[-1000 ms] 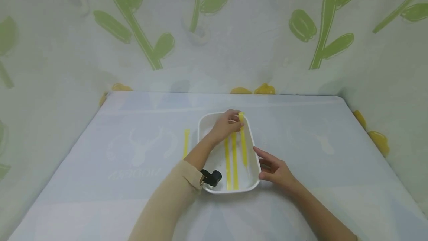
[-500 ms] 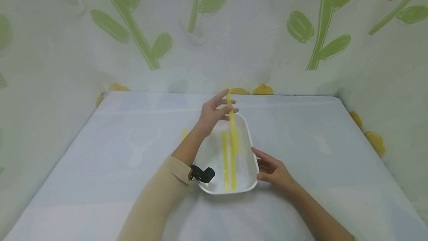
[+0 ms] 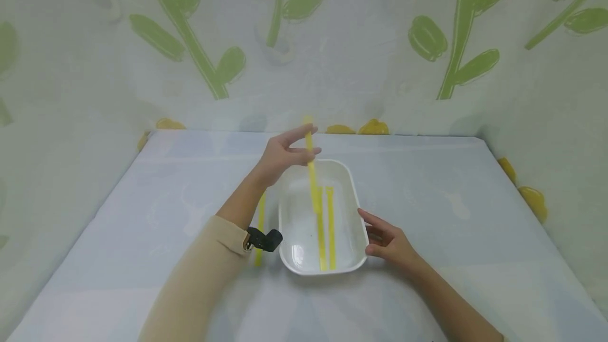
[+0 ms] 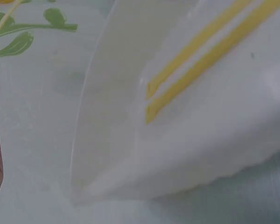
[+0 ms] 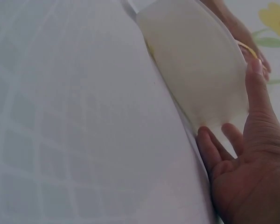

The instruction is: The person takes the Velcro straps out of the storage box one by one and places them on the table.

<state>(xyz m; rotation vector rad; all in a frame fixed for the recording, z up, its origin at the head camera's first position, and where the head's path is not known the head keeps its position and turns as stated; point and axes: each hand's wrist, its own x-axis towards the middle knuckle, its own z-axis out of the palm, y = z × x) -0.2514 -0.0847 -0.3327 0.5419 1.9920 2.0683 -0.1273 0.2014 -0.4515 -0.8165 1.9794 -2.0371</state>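
My left hand (image 3: 280, 157) pinches a yellow plastic strip (image 3: 312, 181) above the far end of a white tray (image 3: 353, 194). The strip hangs almost upright, its lower end overlapping the tray's interior in the head view. Two similar strips (image 3: 331, 236) lie side by side on the tray floor, also visible as yellow strips (image 4: 200, 60) in the left wrist view. My right hand (image 3: 387, 241) rests against the tray's right side, fingertips at the rim. In the right wrist view, its thumb (image 5: 259, 88) reaches up to the rim while bent fingers (image 5: 207, 144) touch the outer wall low down.
Another yellow strip (image 3: 261, 215) lies on the table left of the tray, partly covered by the left forearm. A pale patterned cloth (image 3: 427, 183) covers the table. Behind stands a wall covering (image 3: 351, 67) with green leaves. A black camera (image 3: 266, 239) sits on the left wrist.
My left hand has lifted one strip from the tray's right side and carried it up and to the left. The other two strips stay inside. My right hand keeps its place at the rim.
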